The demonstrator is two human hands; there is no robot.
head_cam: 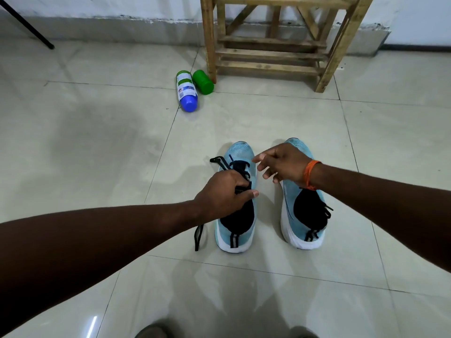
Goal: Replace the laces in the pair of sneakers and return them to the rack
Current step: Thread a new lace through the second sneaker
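Observation:
Two light blue sneakers with white soles and black collars stand side by side on the tiled floor, toes pointing away. My left hand [223, 193] rests on the left sneaker [238, 211], pinching its black lace [220, 162] near the upper eyelets. One lace end loops out past the toe side, another hangs beside the heel. My right hand [283, 165] hovers over the right sneaker [301, 215], fingers spread, holding nothing. An orange band circles that wrist. The right sneaker's black lace lies loose at its collar. The wooden rack [271, 54] stands against the wall ahead.
A white bottle with a blue cap [186, 91] and a green container [203, 82] lie on the floor by the rack's left leg. A black tripod leg [26, 25] slants at the upper left. Grey footwear tips [152, 331] show at the bottom edge.

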